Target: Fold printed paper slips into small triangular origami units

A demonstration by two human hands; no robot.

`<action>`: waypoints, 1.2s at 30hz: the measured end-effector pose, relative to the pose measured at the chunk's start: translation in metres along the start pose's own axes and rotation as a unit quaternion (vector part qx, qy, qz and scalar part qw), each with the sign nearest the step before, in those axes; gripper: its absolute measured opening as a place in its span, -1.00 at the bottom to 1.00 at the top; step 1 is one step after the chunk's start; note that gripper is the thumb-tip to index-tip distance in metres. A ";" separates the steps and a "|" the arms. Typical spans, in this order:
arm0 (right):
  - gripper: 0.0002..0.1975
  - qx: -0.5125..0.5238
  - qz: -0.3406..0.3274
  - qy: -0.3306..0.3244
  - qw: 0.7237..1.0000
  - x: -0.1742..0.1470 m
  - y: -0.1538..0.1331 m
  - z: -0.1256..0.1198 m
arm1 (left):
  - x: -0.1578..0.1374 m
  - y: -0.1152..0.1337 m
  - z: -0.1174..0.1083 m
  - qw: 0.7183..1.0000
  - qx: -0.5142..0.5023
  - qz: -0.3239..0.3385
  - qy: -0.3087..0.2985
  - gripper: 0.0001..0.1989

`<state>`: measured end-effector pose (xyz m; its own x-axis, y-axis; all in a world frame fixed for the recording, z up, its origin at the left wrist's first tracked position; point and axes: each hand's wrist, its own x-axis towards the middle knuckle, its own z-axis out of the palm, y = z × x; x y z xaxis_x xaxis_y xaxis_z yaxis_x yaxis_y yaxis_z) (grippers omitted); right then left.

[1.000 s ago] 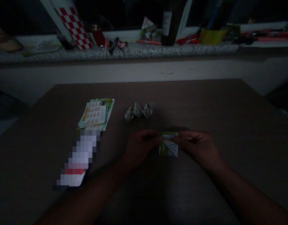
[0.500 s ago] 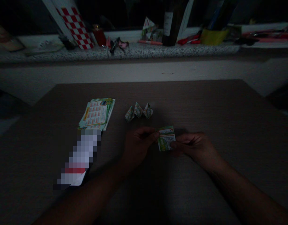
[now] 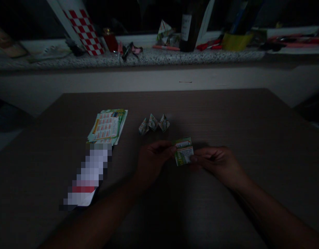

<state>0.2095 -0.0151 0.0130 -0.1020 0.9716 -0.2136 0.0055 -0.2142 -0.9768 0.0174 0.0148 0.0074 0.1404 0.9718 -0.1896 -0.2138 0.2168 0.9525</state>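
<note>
A small folded paper ticket (image 3: 184,152), green and white with print, is held between my two hands just above the table. My left hand (image 3: 155,157) pinches its left edge between thumb and fingers. On the other side, my right hand (image 3: 217,162) grips the lower right edge, thumb on top. Just beyond my left hand stand three pointed folded paper pieces, the left one (image 3: 143,127), the middle one (image 3: 152,122) and the right one (image 3: 163,123), close together. To their left lies a stack of printed paper tickets (image 3: 106,126).
Below the stack lies a long pale object (image 3: 90,173), mostly blurred out. Behind the brown table (image 3: 213,110), a speckled windowsill (image 3: 154,58) carries a red-and-white checkered container (image 3: 86,31), a dark bottle (image 3: 186,31), a yellow pot (image 3: 237,40) and several small items.
The folded ticket has shifted very slightly up and to the left, still pinched by both hands. The stack and the three folded pieces stay where they were.
</note>
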 end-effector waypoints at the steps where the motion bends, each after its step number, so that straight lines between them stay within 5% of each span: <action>1: -0.82 0.001 -0.002 0.002 1.000 0.000 0.000 0.000 | 0.000 -0.001 0.000 1.000 -0.017 -0.008 -0.010 -0.77; 11: -0.83 -0.007 0.003 -0.034 0.999 0.000 -0.001 -0.003 | 0.005 -0.008 -0.004 0.994 -0.083 -0.036 -0.065 -0.74; 21: -0.83 -0.016 -0.022 -0.022 0.999 0.000 0.000 -0.003 | -0.002 0.006 0.002 0.999 0.043 0.002 -0.019 -0.83; 36: -0.89 0.002 -0.039 0.018 0.999 -0.004 -0.005 0.004 | -0.010 0.009 0.007 0.995 0.083 0.051 -0.018 -0.93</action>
<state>0.2061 -0.0188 0.0191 -0.0669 0.9884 -0.1366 -0.0042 -0.1372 -0.9905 0.0206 0.0061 0.0197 0.1609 0.9834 -0.0839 -0.0656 0.0955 0.9933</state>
